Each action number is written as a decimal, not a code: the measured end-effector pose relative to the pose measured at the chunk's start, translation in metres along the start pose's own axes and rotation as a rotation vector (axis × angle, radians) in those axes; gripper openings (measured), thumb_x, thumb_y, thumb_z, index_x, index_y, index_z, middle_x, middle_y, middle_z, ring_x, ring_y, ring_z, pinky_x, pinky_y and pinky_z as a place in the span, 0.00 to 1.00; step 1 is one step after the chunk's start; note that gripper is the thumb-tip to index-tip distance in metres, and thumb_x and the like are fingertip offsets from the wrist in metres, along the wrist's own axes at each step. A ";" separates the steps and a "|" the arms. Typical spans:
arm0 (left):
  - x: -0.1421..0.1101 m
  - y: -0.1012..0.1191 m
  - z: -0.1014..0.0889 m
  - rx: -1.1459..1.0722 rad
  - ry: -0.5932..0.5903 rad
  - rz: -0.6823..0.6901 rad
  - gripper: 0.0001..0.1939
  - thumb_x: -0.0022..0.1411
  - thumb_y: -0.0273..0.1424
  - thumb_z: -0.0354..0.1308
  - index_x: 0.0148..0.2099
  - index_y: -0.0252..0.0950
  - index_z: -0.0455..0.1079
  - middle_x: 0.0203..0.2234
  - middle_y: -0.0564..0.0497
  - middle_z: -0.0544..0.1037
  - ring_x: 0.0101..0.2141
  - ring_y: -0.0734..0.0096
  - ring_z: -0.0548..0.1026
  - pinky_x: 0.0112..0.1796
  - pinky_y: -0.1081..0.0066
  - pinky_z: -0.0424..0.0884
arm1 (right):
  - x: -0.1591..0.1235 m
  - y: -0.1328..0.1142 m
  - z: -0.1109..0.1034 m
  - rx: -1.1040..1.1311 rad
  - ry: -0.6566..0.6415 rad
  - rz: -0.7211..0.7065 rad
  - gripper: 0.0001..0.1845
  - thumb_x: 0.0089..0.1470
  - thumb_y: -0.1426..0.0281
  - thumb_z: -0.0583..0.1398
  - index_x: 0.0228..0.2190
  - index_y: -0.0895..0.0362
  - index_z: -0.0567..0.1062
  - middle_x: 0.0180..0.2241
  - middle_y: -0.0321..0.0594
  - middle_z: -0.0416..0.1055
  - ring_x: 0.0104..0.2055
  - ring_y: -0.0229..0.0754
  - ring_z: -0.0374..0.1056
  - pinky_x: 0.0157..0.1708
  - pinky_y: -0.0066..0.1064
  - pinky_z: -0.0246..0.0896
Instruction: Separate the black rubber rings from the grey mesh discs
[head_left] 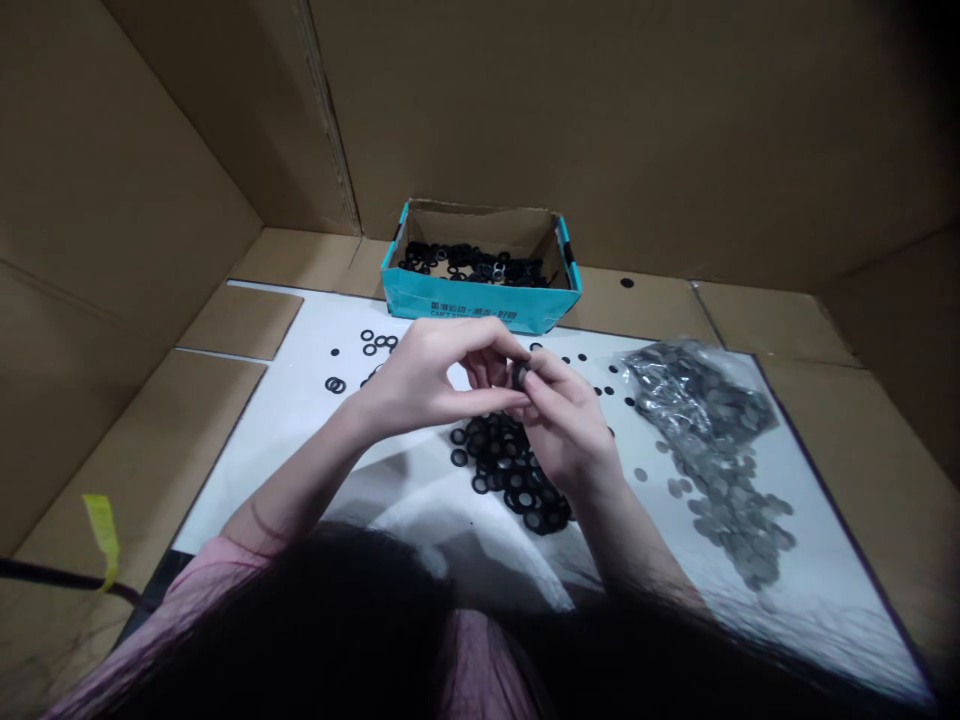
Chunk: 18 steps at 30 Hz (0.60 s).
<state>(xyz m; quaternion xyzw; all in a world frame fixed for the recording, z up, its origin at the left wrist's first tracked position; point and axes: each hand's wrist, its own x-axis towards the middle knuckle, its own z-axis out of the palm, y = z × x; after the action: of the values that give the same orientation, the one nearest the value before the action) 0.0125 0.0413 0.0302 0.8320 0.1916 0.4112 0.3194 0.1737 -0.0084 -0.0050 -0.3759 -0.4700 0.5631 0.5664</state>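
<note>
A small black ring point(519, 376) is pinched between the thumb and fingers of my right hand point(571, 425). From the other side, my left hand point(431, 375) brings its thumb and fingertips against the same ring, its fingers curved round. Just below both hands lies a pile of black rings with grey mesh-like centres point(517, 480). More black rings point(367, 348) are scattered to the left of my left hand, partly hidden by it. Several small black discs point(613, 369) lie to the right of my right hand.
Behind the hands stands a blue cardboard box point(480, 300) holding many black rings. To the right, a clear plastic bag point(697, 390) of grey discs lies by a spill of loose grey discs point(742, 530). Cardboard walls point(600, 130) surround the white work surface point(247, 420).
</note>
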 end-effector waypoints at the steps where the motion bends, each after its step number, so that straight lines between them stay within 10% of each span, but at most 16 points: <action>1: 0.000 0.000 -0.001 -0.009 -0.010 -0.023 0.11 0.56 0.29 0.67 0.39 0.30 0.71 0.26 0.53 0.76 0.26 0.80 0.74 0.30 0.81 0.70 | -0.001 0.001 -0.001 -0.030 0.009 -0.034 0.12 0.52 0.59 0.63 0.29 0.55 0.72 0.26 0.34 0.64 0.28 0.35 0.59 0.28 0.29 0.56; 18: 0.004 0.001 -0.002 -0.085 -0.158 -0.286 0.19 0.65 0.32 0.52 0.23 0.33 0.58 0.17 0.58 0.57 0.22 0.81 0.55 0.23 0.76 0.52 | -0.002 -0.005 -0.002 -0.428 0.012 -0.238 0.08 0.56 0.72 0.57 0.25 0.56 0.66 0.22 0.30 0.60 0.24 0.33 0.56 0.24 0.28 0.51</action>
<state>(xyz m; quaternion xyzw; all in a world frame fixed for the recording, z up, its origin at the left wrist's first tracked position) 0.0133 0.0435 0.0337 0.8117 0.2650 0.3026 0.4235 0.1772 -0.0102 -0.0009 -0.4327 -0.6162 0.3778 0.5388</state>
